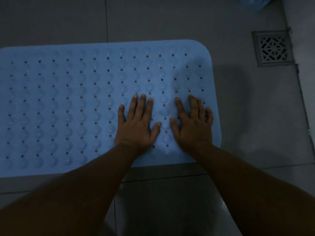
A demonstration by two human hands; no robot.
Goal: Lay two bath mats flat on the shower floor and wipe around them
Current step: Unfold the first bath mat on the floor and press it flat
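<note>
Pressing blue bath mat (68,99) flat | left hand (138,123) and right hand (192,125) spread open, palms down, gripping nothing | smooth toward 3 o'clock edge, working out the ripple at 1 o'clock.

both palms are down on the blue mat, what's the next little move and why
Probably slide both palms outward toward the mat's right end. The left hand and right hand lie flat, fingers spread, on the blue bath mat, and a soft ripple rises near its far right corner, so that end doesn't look fully flat on the tiled floor.
</note>
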